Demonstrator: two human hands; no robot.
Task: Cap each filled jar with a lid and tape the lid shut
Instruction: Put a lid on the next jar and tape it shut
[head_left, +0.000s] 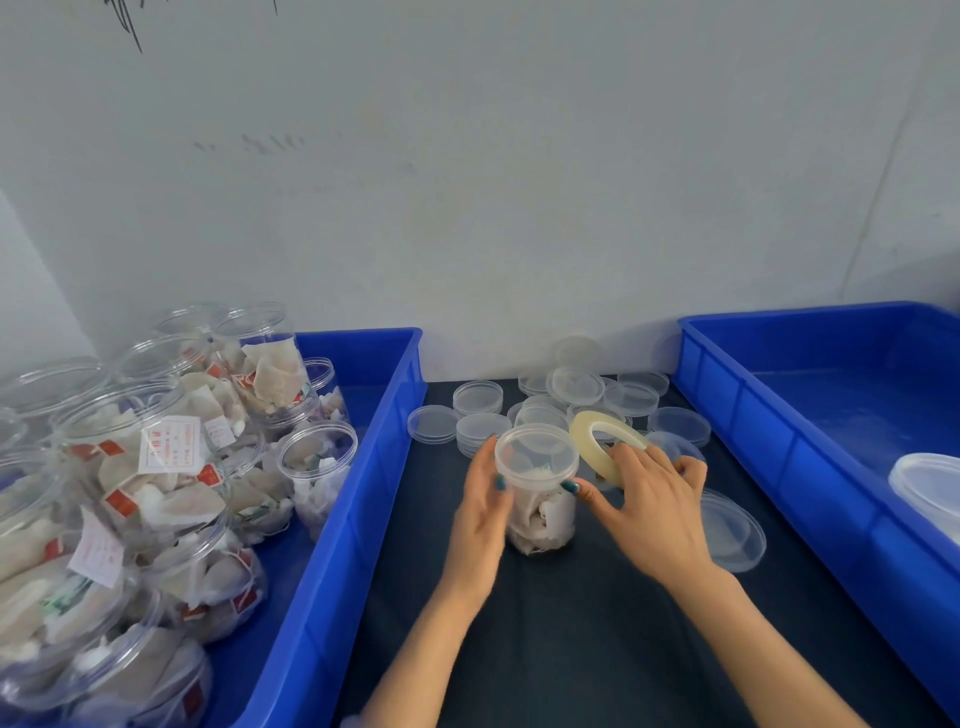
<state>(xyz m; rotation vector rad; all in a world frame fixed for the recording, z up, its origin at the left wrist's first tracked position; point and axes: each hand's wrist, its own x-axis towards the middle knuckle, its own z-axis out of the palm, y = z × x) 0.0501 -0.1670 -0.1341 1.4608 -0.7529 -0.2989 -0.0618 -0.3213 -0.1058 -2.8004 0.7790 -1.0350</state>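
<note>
A clear filled jar (543, 512) stands upright on the dark table mat, with a clear lid (536, 453) on top. My left hand (480, 512) lies against the jar's left side, thumb on the wall just under the lid. My right hand (652, 504) holds a roll of clear tape (602, 441) right of the jar, fingers curled round the ring, thumb reaching toward the jar's right side. Loose clear lids (576, 387) lie behind the jar.
A blue bin (363, 467) on the left holds several filled jars (156, 467) without lids. Another blue bin (779, 415) on the right holds one capped jar (930, 488) at its edge. One single lid (732, 532) lies right of my right hand.
</note>
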